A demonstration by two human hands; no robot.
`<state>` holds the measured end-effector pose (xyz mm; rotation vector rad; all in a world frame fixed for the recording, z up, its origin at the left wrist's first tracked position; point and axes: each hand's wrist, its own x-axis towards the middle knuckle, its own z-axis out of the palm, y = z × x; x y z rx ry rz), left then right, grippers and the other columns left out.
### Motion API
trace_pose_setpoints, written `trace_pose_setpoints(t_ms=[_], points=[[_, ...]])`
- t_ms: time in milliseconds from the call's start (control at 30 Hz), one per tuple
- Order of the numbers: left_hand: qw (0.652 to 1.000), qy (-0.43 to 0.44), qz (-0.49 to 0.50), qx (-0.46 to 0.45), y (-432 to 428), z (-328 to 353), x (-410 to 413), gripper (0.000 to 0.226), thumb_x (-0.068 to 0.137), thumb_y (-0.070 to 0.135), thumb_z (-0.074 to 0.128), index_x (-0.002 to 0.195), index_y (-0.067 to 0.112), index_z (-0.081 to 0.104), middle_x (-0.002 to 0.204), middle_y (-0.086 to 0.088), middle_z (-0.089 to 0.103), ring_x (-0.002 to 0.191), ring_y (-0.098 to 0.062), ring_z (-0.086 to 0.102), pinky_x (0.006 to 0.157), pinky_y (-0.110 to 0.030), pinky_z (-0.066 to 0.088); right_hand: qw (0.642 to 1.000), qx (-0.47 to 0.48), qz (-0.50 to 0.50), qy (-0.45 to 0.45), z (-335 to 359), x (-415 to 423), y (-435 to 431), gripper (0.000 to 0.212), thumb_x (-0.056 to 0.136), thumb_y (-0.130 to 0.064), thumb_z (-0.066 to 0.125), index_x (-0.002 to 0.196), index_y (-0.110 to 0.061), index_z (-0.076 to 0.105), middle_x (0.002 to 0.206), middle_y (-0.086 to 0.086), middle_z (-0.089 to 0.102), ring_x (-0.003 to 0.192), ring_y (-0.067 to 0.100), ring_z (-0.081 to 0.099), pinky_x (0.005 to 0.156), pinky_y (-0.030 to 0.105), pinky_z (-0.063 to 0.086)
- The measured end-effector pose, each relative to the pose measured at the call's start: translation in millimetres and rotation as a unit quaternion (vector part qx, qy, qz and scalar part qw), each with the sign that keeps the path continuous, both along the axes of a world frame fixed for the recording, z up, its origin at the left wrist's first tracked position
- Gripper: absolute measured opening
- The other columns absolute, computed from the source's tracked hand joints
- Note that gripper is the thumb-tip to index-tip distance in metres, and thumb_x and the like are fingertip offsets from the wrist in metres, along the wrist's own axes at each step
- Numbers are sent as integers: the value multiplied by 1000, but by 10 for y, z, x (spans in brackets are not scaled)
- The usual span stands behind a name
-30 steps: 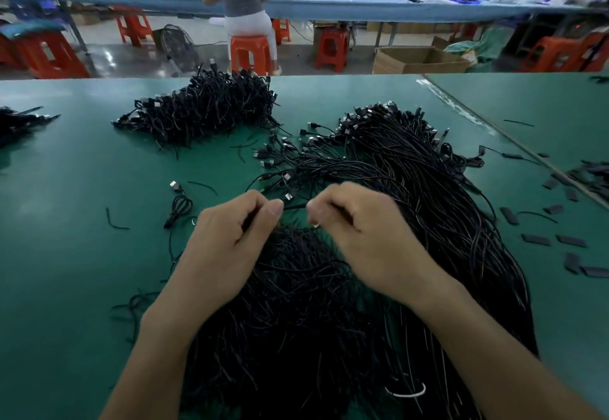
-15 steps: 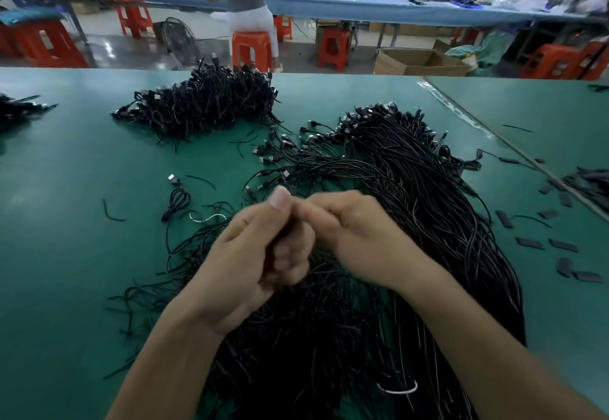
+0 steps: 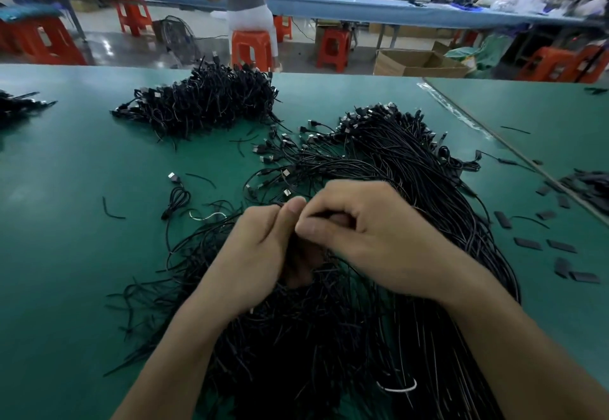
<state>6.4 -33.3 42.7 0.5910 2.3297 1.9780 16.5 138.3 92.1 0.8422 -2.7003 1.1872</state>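
Right now both hands are together over the big cable pile [image 3: 412, 189] mid-desk: left hand [image 3: 253, 255] & right hand [image 3: 372, 238] touch, fingers curled, pinching a thin black cable [image 3: 280, 204], mostly hidden by the fingers. Cardboard box [image 3: 418, 64] on the floor beyond the desk [image 3: 66, 255], open, contents can't tell. 2nd cable pile [image 3: 204, 103] further back left; coiled single cable [image 3: 178, 197] nr left hand; flat black strips [image 3: 527, 243] scattered to the right.
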Motion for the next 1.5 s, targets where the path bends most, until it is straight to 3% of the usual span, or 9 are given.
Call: trace_pose_setpoints(t_ms=[167, 300, 533, 700, 833, 1033, 1233, 1367, 1500], points=[[992, -108, -43, 57, 24, 35, 86, 67, 96, 63, 32, 60, 16, 66, 38, 3, 41, 32, -9, 30, 36, -16, 28, 994, -80, -50, 45, 12, -113, -1, 7, 87, -28, 75, 81, -27, 72, 76, -14, 63, 71, 3, 58, 64, 12, 42], [933, -232, -176, 209, -60, 121, 84, 59, 95, 58, 39, 58, 16, 57, 38, 9, 30, 29, -2, 23, 33, -12, 24, 991, -118, -62, -1, -112, -138, -99, 20, 90, -40, 65, 80, -23, 72, 69, 2, 65, 62, 20, 55, 58, 39, 47], [871, -184, -77, 449, -73, 127, -31, 52, 103, 39, 37, 78, 17, 76, 64, 6, 60, 53, -4, 58, 48, -16, 49, 996, 67, -42, -52, -216, 0, -139, 34, 102, -32, 53, 68, -35, 53, 58, -14, 55, 49, 7, 44, 48, 20, 33], [958, 0, 92, 273, -39, -33, -86, 42, 96, 44, 44, 117, 17, 68, 115, -1, 74, 113, -19, 68, 89, -30, 57, 989, 150, 1, -16, -135, 135, -155, 38, 102, -31, 47, 65, -23, 44, 67, -6, 50, 69, 11, 48, 61, 22, 31], [999, -3, 28, 28, 33, -18, 20, 48, 99, 47, 38, 78, 28, 76, 74, 5, 74, 67, -9, 70, 59, -21, 53, 996, 81, -18, 21, -20, 68, -47, 22, 97, -38, 58, 82, -25, 68, 77, -13, 57, 73, 3, 56, 66, 31, 49], [978, -180, -93, 54, -15, 74, 98, 64, 94, 61, 39, 54, 16, 62, 37, 0, 44, 27, -9, 34, 33, -14, 27, 996, -18, -48, 73, -4, -52, 50, 23, 83, -52, 69, 81, -29, 72, 76, -16, 64, 73, 6, 62, 61, 20, 47], [899, -211, -170, 344, -167, 149, 40, 51, 99, 43, 41, 56, 19, 55, 40, 11, 40, 30, 2, 32, 31, -14, 25, 996, 19, -78, -35, -253, -13, -5, 30, 98, -50, 49, 95, -30, 71, 64, -13, 62, 50, 5, 52, 49, 36, 46], [881, -163, -74, 438, -81, 118, 5, 49, 98, 42, 40, 77, 18, 77, 69, 5, 68, 56, -5, 63, 51, -14, 50, 989, 123, -25, -80, -295, 127, -113, 29, 103, -44, 42, 94, -24, 61, 67, -8, 59, 53, 10, 53, 50, 35, 43], [947, -31, 10, 321, 25, 10, -14, 40, 100, 36, 42, 115, 9, 69, 115, -9, 74, 110, -24, 70, 88, -25, 56, 981, 185, 19, -62, -184, 241, -155, 28, 105, -37, 39, 82, -26, 50, 74, -9, 55, 66, 10, 54, 61, 37, 47]])
